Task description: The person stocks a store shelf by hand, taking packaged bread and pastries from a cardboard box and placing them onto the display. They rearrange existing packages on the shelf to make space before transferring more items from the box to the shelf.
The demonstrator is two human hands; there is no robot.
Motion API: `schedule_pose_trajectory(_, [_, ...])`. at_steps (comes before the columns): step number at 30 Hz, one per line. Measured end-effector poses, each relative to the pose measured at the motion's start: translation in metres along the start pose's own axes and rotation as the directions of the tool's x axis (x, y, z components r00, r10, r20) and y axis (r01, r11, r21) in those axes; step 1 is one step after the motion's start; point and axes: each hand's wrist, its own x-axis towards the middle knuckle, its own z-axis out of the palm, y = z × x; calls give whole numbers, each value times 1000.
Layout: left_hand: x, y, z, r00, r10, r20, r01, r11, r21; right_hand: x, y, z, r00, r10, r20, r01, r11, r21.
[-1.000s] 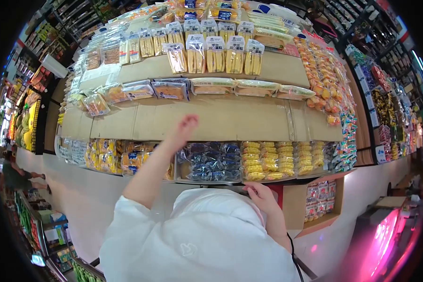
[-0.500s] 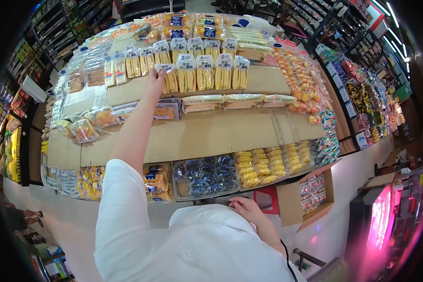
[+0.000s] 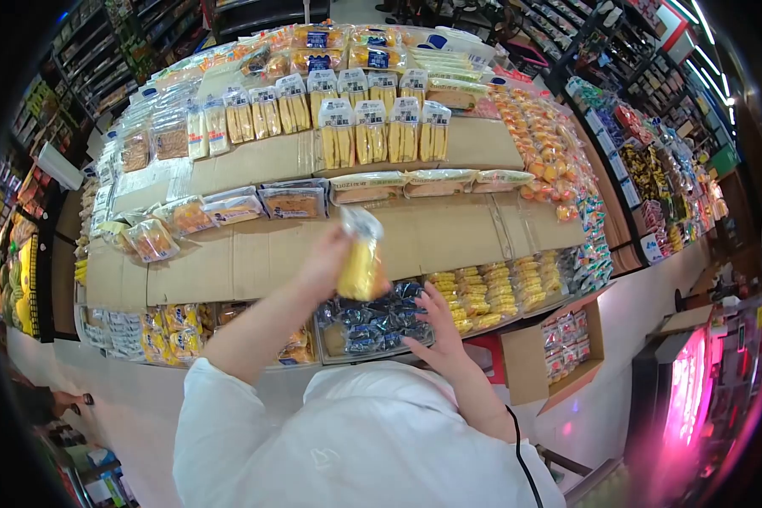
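My left hand (image 3: 323,262) is closed on a clear pack of yellow bread slices (image 3: 362,264), held in the air over the cardboard-covered front of the display. The pack is slightly smeared by motion, its pale printed top tilted up. My right hand (image 3: 442,332) is raised beside the dark blue packets (image 3: 368,317), fingers spread and holding nothing. Similar packs of yellow slices (image 3: 371,133) stand upright in rows on the middle tier. Below them lies a row of flat packaged breads (image 3: 293,201).
Trays of yellow packaged cakes (image 3: 491,296) line the front edge. An open carton (image 3: 552,360) of small packets stands at the lower right. Orange-coloured packets (image 3: 543,161) are heaped on the display's right. Part of a person's leg (image 3: 68,398) shows at far left.
My left hand has taken the leftmost pack of yellow slices out of the front upright row and brought it down toward me. My right hand has risen from my body and spread its fingers.
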Motion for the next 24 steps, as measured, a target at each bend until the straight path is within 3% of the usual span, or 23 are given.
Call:
schedule_pose_trajectory(2, [-22, -28, 26, 969, -165, 185, 192, 971, -140, 10, -10, 5, 990, -138, 28, 140, 987, -79])
schedule_pose_trajectory(4, [-33, -50, 44, 939, -246, 242, 257, 966, -17, 11, -18, 7, 976, -219, 9, 216, 951, -220])
schedule_pose_trajectory(6, [-37, -55, 52, 913, -150, 380, 145, 989, 41, 5, -26, 2, 982, -189, -24, 181, 965, -189])
schedule_pose_trajectory(9, [-35, -35, 53, 854, -317, 413, 225, 940, 256, -13, -21, -1, 987, -145, -76, 127, 970, -205])
schedule_pose_trajectory(11, [-19, -17, 36, 805, -295, 516, 105, 925, 365, -25, -23, -1, 984, -124, -128, 95, 973, -209])
schedule_pose_trajectory(13, [30, -11, -6, 906, -16, 422, -167, 904, 393, -34, -27, -3, 993, 9, -119, -23, 994, -111])
schedule_pose_trajectory(14, [56, 2, -19, 936, 231, 267, -346, 748, 566, -37, -28, -4, 991, 75, -113, -82, 995, -59])
schedule_pose_trajectory(15, [78, 20, -33, 864, 487, 130, -396, 496, 773, -39, -23, -4, 989, 27, -148, -40, 996, -84])
schedule_pose_trajectory(16, [100, 34, -47, 802, 597, -16, -361, 507, 782, -43, -18, -4, 985, 67, -157, -66, 998, 11])
schedule_pose_trajectory(18, [134, 61, -62, 615, 788, 39, -443, 304, 843, -51, -10, 0, 977, 143, -156, -109, 972, 209])
schedule_pose_trajectory(21, [191, 60, -85, 636, 772, 11, -430, 342, 836, -57, -3, 4, 977, 160, -140, -89, 906, 414])
schedule_pose_trajectory(24, [198, 66, -76, 856, 517, -6, -413, 691, 594, -58, -3, 0, 984, 128, -121, -82, 942, 325])
